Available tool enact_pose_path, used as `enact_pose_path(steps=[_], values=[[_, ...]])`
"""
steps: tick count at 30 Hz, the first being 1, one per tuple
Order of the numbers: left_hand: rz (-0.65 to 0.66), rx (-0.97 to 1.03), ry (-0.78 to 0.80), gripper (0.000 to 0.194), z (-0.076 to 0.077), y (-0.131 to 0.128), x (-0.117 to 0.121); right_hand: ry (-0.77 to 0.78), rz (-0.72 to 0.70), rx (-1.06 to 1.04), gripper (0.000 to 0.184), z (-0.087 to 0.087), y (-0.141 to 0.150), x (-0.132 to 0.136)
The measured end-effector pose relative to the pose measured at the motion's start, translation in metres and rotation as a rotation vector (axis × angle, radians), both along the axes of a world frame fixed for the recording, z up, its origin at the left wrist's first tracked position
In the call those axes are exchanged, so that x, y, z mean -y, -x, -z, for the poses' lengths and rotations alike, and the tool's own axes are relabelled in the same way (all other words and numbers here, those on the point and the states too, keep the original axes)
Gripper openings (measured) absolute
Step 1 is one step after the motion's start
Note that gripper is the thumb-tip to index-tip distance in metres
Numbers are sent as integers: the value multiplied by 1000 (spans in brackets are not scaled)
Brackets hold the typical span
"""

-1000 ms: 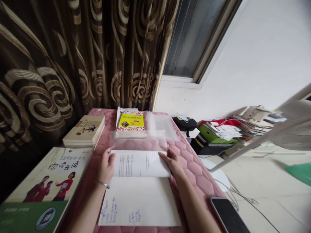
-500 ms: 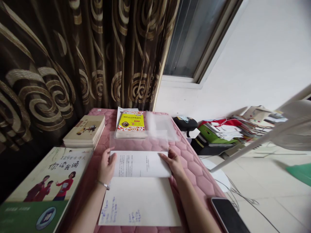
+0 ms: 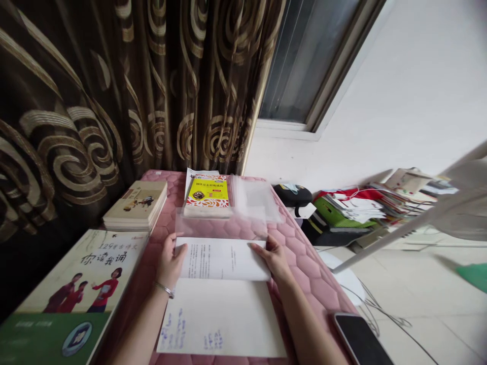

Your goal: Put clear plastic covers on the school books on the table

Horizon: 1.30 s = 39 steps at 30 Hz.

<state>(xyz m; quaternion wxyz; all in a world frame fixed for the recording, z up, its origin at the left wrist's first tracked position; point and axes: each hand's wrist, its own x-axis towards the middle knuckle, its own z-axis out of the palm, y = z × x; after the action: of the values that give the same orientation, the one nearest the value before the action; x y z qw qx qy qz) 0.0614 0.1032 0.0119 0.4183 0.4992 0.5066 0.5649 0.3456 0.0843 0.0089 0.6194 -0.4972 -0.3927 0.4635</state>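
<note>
My left hand (image 3: 173, 257) and my right hand (image 3: 277, 258) grip the two sides of a white page (image 3: 224, 258) with printed text, thumbs on top and fingers mostly hidden behind. A clear plastic sheet (image 3: 220, 223) reaches out beyond the page's far edge, near both hands' fingertips. Nearer me, a white sheet or inside cover (image 3: 228, 314) with blue handwriting lies flat on the pink quilted surface (image 3: 304, 274). Whether it and the printed page belong to one book, I cannot tell.
On the left are a large green-and-white book (image 3: 76, 294) and a stack of beige books (image 3: 135, 205). A yellow book (image 3: 208, 191) and clear plastic sheets (image 3: 256, 197) lie at the far end. A phone (image 3: 361, 337) rests at the right edge, near a white lamp stand (image 3: 380, 241).
The view shifts slightly, so everything appears a little further right. Both hands keep their hold on the printed page, with hardly any movement.
</note>
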Motion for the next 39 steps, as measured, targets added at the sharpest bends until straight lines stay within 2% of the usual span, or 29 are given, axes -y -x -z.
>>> enact_pose_path(steps=[9, 16, 23, 29, 39], values=[[-17, 96, 35, 43, -6, -4, 2, 0, 48, 20, 50, 0, 0, -1], [-21, 53, 32, 34, 4, 1, -1, 6, 74, 23, 50, -4, 4, 1], [-81, 23, 22, 31, -1, -1, 0, 2, 65, 2, 48, -3, 3, 1], [6, 91, 53, 37, -2, -1, 2, 6, 69, 2, 46, 2, 3, 0], [-2, 70, 54, 37, 4, 2, -1, 14, 86, 37, 48, 0, 3, 1]])
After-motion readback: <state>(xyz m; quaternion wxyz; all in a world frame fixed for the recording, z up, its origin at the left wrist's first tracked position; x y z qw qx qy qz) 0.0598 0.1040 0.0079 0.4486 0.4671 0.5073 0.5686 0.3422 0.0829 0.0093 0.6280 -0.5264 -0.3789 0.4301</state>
